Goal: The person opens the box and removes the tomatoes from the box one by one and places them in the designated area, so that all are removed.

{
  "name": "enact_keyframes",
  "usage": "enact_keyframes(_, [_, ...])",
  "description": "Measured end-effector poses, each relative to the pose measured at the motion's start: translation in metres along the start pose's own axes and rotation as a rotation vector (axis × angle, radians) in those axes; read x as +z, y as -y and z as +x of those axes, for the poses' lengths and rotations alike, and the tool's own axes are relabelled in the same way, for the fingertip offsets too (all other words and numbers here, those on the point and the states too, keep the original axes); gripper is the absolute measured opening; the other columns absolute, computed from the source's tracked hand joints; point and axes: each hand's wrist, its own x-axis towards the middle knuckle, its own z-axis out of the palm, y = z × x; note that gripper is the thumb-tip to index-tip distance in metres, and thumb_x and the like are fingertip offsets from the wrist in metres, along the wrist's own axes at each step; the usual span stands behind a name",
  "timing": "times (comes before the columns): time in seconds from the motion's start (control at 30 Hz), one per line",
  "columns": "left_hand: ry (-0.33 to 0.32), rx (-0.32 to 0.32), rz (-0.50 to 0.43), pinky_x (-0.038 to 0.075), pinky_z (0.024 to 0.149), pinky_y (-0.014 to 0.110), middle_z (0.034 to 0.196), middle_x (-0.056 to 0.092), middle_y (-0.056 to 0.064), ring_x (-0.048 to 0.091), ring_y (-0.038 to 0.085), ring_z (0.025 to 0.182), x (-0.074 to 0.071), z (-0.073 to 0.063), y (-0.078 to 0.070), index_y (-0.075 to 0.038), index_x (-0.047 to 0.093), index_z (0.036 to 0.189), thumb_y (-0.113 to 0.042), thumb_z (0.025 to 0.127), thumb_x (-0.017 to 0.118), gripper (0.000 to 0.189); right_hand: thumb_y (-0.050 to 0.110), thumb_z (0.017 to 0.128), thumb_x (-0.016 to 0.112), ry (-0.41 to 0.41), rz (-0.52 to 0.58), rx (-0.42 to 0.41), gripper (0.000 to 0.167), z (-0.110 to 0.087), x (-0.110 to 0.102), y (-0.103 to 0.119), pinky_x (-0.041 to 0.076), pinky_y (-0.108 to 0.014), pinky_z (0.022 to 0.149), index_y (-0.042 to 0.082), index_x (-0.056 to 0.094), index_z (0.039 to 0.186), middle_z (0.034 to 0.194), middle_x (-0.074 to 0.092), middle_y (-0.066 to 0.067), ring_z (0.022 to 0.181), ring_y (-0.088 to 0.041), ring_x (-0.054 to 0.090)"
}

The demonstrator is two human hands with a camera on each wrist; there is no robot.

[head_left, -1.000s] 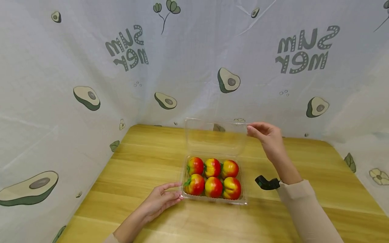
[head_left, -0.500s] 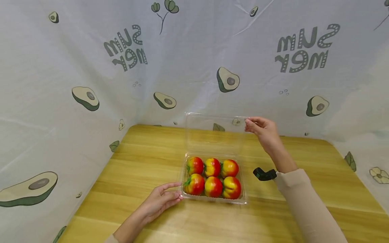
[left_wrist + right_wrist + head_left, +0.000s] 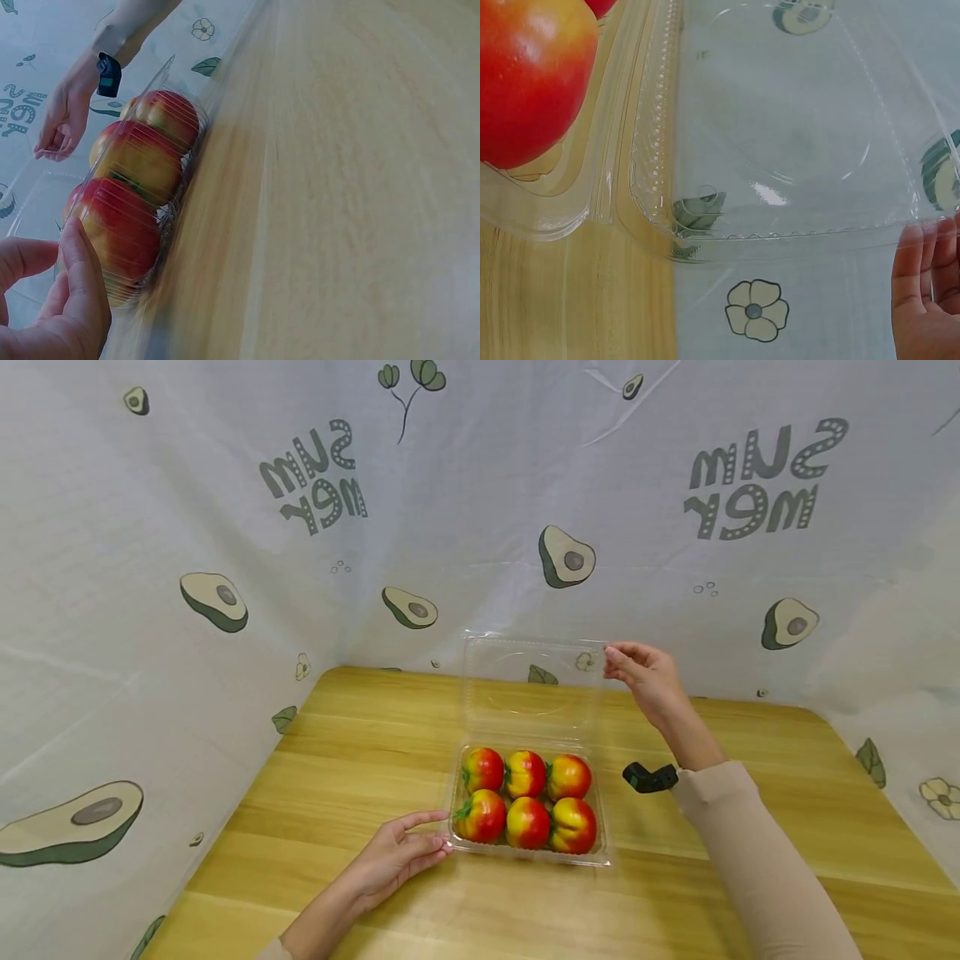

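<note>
A clear plastic clamshell box [image 3: 532, 855] sits on the table with its lid [image 3: 528, 681] raised upright at the back. Several round red-and-yellow fruits [image 3: 527, 822], some with green leafy tops, lie in two rows inside. My left hand [image 3: 393, 860] pinches the box's near left corner; in the left wrist view the thumb and fingers [image 3: 84, 274] meet at the rim. High on the right, my right hand [image 3: 648, 681] pinches the lid's upper right corner. The right wrist view has the lid [image 3: 795, 112] spread across it, with the fingers [image 3: 911, 262] at its outer edge.
The wooden table [image 3: 315, 785] extends around the box. A pale curtain [image 3: 480, 485] printed with avocados hangs behind the table and along its sides. A small black wrist device [image 3: 649, 778] sticks out from the right sleeve.
My right hand has moved up and slightly left, tilting the lid further upright. My left hand and the box's base have stayed in place.
</note>
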Motion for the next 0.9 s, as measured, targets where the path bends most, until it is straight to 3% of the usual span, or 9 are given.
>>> enact_keyframes(0.4, [-0.003, 0.001, -0.01, 0.052, 0.095, 0.032, 0.111, 0.068, 0.016, 0.067, 0.021, 0.101, 0.001, 0.0, 0.001, 0.012, 0.038, 0.144, 0.002, 0.097, 0.06, 0.054, 0.015, 0.097, 0.065, -0.034, -0.001, 0.032, 0.011, 0.007, 0.0, -0.002, 0.054, -0.021, 0.083, 0.007, 0.069, 0.103, 0.097, 0.06, -0.008, 0.083, -0.02, 0.059])
enact_keyframes(0.9, [-0.001, 0.005, 0.005, 0.052, 0.095, 0.033, 0.11, 0.068, 0.016, 0.067, 0.022, 0.101, 0.004, -0.001, -0.001, 0.013, 0.038, 0.144, 0.002, 0.097, 0.06, 0.054, 0.01, 0.097, 0.064, -0.081, -0.004, 0.061, 0.006, 0.014, -0.003, -0.01, 0.056, -0.021, 0.078, 0.008, 0.069, 0.097, 0.088, 0.064, -0.002, 0.077, -0.016, 0.063])
